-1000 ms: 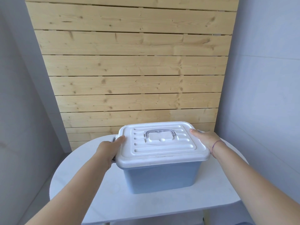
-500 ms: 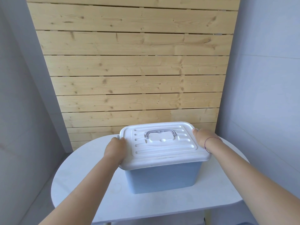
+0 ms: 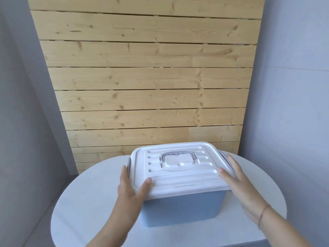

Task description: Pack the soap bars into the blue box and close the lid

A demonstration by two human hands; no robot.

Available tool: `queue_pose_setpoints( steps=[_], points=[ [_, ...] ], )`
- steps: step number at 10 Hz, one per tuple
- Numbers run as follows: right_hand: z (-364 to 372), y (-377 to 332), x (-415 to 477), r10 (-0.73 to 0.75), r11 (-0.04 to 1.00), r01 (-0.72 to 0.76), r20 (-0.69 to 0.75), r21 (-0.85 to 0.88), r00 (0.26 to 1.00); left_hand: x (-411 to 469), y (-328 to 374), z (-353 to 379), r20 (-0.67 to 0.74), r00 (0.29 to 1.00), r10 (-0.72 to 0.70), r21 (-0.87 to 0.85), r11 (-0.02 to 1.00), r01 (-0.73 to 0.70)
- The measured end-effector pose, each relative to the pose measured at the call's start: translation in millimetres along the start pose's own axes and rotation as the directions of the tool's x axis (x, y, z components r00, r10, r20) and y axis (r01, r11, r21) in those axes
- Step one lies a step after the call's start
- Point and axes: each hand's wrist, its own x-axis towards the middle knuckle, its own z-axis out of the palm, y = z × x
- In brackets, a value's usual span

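Blue box (image 3: 181, 208) stands at the middle of the round white table (image 3: 85, 207), white lid (image 3: 178, 172) seated flat on top; no gap shows along the near rim. Soap bars not visible: the box walls are opaque, so contents cannot be confirmed from this view. Left hand (image 3: 129, 188) is spread flat against the left side of the lid, thumb lying on the lid's top near the front left corner, fingers reaching up toward the grey side latch (image 3: 128, 164). Right hand (image 3: 235, 179) is likewise open and flat along the right edge, thumb on the lid top, fingers extended beside the right latch (image 3: 226, 160). Neither hand pinches anything. Whether the latches are snapped down cannot be told. Judgement: the task looks near its end, with the lid on and only the seating or latching left to check. Handling: box and lid look like rigid moulded plastic, smooth and somewhat slippery, the lid thin enough to flex at its centre; weight depends on unseen contents, probably moderate. Best pressing points are the rim corners and over the latches. For lifting, the grey carry handle (image 3: 179, 155) folded flat at the lid centre serves, provided both latches hold.
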Motion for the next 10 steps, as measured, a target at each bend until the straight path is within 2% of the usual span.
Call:
queue_pose_setpoints(
  steps=[1,5,8,9,10],
  points=[
    [11,2,7,-0.016,0.998,0.02,-0.076,0.051,0.997,12,-7,5,-0.022,0.999,0.04,-0.003,0.999,-0.04],
    [41,-10,84,-0.01,1.0,0.011,-0.06,0.021,0.998,88,4,1,-0.001,1.0,0.013,0.036,0.999,-0.013],
    [41,-17,86,0.022,0.998,-0.024,-0.027,-0.06,0.999,92,2,4,-0.019,1.0,0.011,0.024,1.0,-0.01],
    [42,-10,80,-0.033,0.998,0.029,-0.08,-0.057,0.996,97,-6,-2,-0.052,0.998,0.027,0.004,1.0,-0.027],
    [49,6,80,-0.113,0.992,0.099,-0.223,-0.072,0.968,103,-32,11,-0.246,0.954,0.169,-0.017,0.984,-0.179]
  ],
)
